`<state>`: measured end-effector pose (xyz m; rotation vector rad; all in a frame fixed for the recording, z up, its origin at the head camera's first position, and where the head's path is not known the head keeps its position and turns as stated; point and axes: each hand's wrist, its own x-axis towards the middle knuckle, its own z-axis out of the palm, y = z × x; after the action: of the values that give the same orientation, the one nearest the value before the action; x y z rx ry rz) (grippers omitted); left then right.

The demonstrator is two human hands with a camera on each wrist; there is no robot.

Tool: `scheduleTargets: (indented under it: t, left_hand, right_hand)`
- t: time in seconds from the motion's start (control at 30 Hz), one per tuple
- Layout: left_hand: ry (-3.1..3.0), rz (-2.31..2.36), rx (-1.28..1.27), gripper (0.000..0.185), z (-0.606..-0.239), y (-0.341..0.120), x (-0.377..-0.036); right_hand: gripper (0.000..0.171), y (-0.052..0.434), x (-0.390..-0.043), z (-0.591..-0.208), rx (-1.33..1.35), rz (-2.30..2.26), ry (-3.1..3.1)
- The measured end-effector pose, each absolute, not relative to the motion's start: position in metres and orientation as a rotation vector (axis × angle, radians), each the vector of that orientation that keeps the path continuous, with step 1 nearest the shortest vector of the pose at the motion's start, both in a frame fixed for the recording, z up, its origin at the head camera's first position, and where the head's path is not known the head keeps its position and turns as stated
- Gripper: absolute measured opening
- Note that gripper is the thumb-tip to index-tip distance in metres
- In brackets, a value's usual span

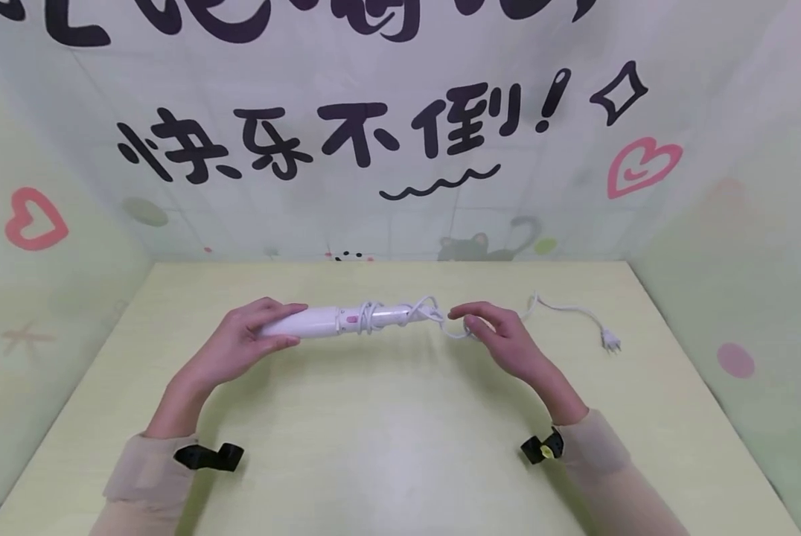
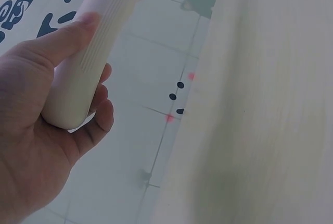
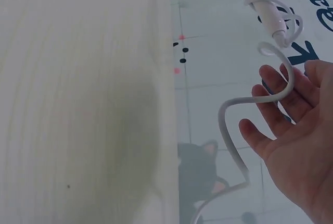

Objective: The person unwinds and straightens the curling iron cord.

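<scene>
A white hair styling iron [image 1: 307, 323] with a small pink switch is held level above the table, its wide end to the left. My left hand [image 1: 243, 335] grips that wide end, thumb along one side and fingers round the other, over fine ridges in the left wrist view. White power cord [image 1: 368, 318] is looped round the slim part of the iron. Beside the cord end, my right hand [image 1: 501, 336] has loosely bent, parted fingers. In the right wrist view a loose stretch of cord [image 3: 244, 100] runs across the fingertips, which do not close round it.
The cord's far part trails behind the right hand to a two-pin plug [image 1: 610, 340] over the right side of the pale wooden table [image 1: 387, 447]. A printed backdrop [image 1: 347, 216] rises at the table's back edge, with similar panels at both sides.
</scene>
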<state>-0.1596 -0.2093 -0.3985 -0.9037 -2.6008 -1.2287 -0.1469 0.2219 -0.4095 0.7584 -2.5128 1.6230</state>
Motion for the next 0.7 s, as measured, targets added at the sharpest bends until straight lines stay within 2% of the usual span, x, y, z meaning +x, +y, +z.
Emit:
scheduleTargets:
  t: [0.43,0.7]
  left_hand:
    - [-2.625,-1.254,-0.852,0.048,-0.399,-0.214,-0.159]
    - [-2.630,-1.225,-0.872,0.047,-0.400,-0.218,-0.158]
  right_hand:
    - [0.009,0.223,-0.148,-0.420,0.859,1.390,-2.624]
    - [0.011,0.231,-0.148,-0.419,0.953,1.239,-2.658]
